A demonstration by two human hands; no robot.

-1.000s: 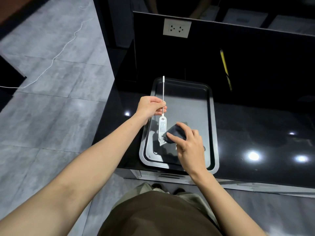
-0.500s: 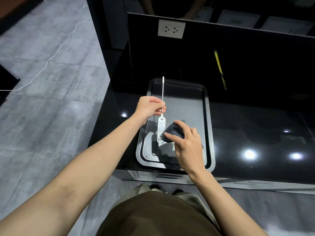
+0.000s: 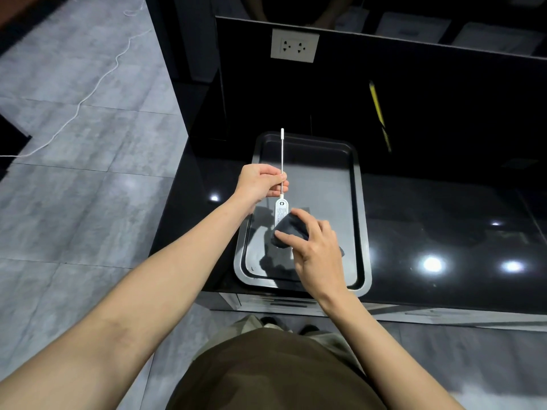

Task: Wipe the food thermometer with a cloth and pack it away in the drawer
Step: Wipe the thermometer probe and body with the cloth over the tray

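Observation:
A white food thermometer [image 3: 281,209] with a long thin probe pointing away from me hangs above a dark metal tray [image 3: 359,220]. My left hand [image 3: 259,184] pinches the probe just above the flat white body. In my right hand [image 3: 315,250] is a bunched dark cloth [image 3: 288,230], pressed against the lower end of the thermometer's body and hiding it. Drawer fronts [image 3: 284,303] show under the counter edge below the tray, and they look closed.
The tray sits at the left end of a glossy black counter [image 3: 444,232] with a black back panel carrying a white wall socket [image 3: 294,45]. A yellow pencil-like reflection [image 3: 377,105] shows on the panel. A white cable [image 3: 88,96] trails on the grey tiled floor at the left.
The cloth in my right hand has slid down toward the lower end of the thermometer's body. My left hand keeps its hold on the probe.

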